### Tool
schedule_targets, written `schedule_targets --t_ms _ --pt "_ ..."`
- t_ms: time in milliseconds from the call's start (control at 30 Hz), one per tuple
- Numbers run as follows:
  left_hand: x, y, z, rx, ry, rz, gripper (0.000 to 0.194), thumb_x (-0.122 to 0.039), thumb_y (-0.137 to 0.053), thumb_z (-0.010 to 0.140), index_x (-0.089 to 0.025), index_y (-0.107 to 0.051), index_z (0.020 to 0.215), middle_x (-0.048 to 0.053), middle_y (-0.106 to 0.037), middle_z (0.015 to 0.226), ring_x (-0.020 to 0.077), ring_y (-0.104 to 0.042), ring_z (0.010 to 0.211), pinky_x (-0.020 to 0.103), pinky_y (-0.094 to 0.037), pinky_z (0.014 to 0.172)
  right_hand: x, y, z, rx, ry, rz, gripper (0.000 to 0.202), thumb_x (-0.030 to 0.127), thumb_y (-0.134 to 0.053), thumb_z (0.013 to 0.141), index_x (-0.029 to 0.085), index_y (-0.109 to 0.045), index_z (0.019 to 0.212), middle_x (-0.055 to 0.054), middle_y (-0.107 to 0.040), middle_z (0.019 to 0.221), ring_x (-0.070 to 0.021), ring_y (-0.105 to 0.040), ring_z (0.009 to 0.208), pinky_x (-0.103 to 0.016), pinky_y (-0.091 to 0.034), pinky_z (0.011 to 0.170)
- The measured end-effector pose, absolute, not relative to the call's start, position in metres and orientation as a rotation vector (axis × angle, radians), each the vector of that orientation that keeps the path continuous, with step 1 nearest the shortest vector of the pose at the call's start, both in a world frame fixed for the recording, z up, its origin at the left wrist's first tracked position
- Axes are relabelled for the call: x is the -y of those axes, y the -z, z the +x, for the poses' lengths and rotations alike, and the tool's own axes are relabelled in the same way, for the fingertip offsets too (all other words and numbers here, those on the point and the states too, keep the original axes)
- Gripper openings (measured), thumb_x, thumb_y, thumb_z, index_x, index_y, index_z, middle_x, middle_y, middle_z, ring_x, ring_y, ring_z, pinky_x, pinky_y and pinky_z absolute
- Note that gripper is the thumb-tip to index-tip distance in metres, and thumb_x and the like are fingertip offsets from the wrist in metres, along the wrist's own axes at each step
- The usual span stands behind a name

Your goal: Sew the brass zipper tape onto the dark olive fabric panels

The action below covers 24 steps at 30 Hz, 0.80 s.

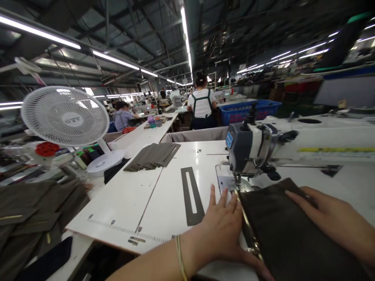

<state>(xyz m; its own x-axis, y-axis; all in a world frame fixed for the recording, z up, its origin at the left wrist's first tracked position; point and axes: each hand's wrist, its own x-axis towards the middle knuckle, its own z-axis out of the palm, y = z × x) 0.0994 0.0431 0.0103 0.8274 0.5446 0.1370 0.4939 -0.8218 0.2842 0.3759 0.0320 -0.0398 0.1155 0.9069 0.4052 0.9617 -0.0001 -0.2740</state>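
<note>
A dark olive-brown fabric piece lies at the sewing machine, with a gold-toothed zipper along its left edge. My left hand rests flat with spread fingers beside the zipper, its fingertips close to the presser foot. The thumb of that hand reaches over the zipper's lower part. At the fabric's right side, my right hand holds the edge, thumb on top and the other fingers partly hidden. Left of my left hand lies a grey slotted strip.
Overlapping grey slotted strips lie farther back on the white table. A white fan stands at left, above dark fabric pieces and a dark phone-like slab. Ahead are a blue crate and a seated person.
</note>
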Motion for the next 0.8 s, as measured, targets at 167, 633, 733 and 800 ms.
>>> schedule_targets --t_ms 167,633,733,800 --pt "-0.054 -0.011 0.112 -0.840 -0.233 2.817 0.117 -0.080 -0.056 0.060 -0.002 -0.021 0.141 0.023 -0.023 0.145 0.0388 -0.003 0.136 0.057 0.006 0.110 -0.028 0.025 0.360 1.961 0.542 -2.080 0.055 0.030 -0.009 0.097 0.005 -0.057 0.103 -0.016 -0.055 0.067 -0.0357 -0.057 0.059 -0.040 -0.041 0.048" --pt "-0.055 -0.008 0.112 -0.855 -0.113 2.799 0.114 -0.081 -0.048 0.064 -0.004 -0.019 0.142 0.020 -0.016 0.148 0.0380 0.000 0.137 0.056 0.009 0.109 0.027 0.041 0.328 2.335 0.460 -1.353 0.049 0.041 -0.015 0.106 0.008 -0.031 0.138 -0.013 -0.029 0.137 -0.0263 -0.030 0.123 -0.047 -0.016 0.105" --pt "-0.054 -0.007 0.115 -0.863 -0.070 2.806 0.116 -0.081 -0.051 0.063 -0.003 -0.018 0.142 0.021 -0.015 0.148 0.0391 0.000 0.137 0.059 0.010 0.108 0.011 0.040 0.313 2.379 0.399 -1.301 0.051 0.035 -0.013 0.104 0.003 -0.035 0.136 -0.013 -0.025 0.138 -0.0284 -0.023 0.126 -0.057 -0.026 0.100" --pt "-0.056 -0.005 0.116 -0.850 -0.045 2.813 0.119 -0.081 -0.054 0.060 -0.003 -0.015 0.142 0.022 -0.013 0.148 0.0388 0.001 0.137 0.060 0.008 0.107 0.006 0.044 0.308 2.424 0.406 -1.286 0.055 0.037 -0.010 0.104 0.000 -0.037 0.135 -0.015 -0.024 0.138 -0.0300 -0.021 0.126 -0.062 -0.032 0.093"
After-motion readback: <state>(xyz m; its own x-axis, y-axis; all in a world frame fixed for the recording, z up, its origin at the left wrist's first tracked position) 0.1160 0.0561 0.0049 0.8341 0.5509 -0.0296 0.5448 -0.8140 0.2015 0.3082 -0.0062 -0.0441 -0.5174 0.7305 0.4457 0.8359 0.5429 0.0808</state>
